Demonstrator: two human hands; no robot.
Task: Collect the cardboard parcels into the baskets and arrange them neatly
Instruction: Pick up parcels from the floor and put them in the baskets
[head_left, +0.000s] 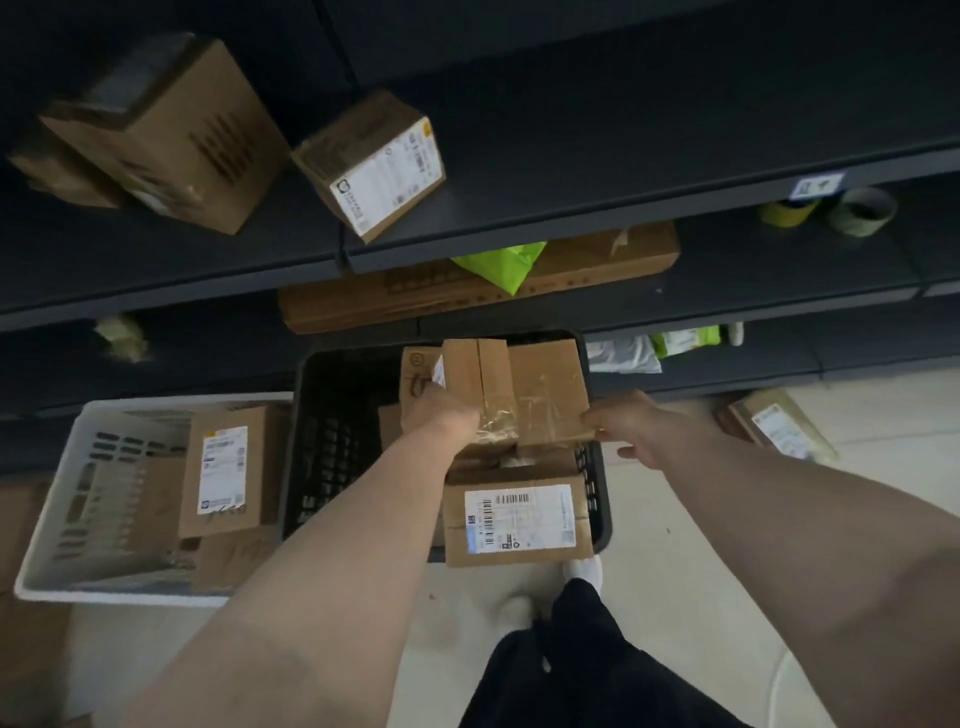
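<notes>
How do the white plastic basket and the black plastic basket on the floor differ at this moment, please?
The white plastic basket sits left; the black plastic basket stands to its right, under the hands. The left hand and right hand hold a taped cardboard parcel over the black basket; nobody touches the white one. Both have slotted walls and already hold labelled cardboard parcels.

A single wide-angle view from the person's head looks steeply down and forward. Both forearms reach in from the bottom edge, close to the lens. The black basket (332, 447) and white basket (78, 499) lie near below, with dark shelves (623, 208) beyond.
</notes>
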